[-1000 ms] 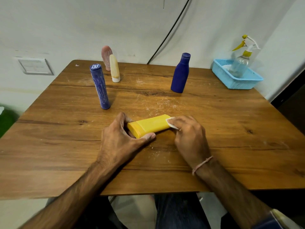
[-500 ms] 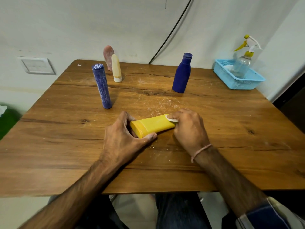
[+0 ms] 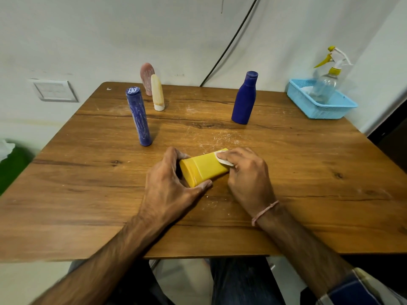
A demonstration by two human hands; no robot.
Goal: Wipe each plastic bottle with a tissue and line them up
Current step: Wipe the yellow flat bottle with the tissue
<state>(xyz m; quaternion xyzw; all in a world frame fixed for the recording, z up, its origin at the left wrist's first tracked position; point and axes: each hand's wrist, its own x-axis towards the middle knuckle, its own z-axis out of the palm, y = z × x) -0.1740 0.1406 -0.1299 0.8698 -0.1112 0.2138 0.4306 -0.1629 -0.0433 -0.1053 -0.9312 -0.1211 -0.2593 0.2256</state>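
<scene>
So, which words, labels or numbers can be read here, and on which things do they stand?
No text can be read.
Blue tube: white marks on cap and side, too blurred to read.
Yellow bottle, blue bottle, spray bottle, tissue: no print shows.

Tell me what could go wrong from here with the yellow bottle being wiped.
The yellow bottle lies on its side, gripped by the left hand only at its cap end; the right hand's tissue strokes may twist it loose.
The table shows white smears beside it, so its underside may get dirty again.
The tall blue bottle stands upright just beyond the left hand; a careless lift might topple it.
</scene>
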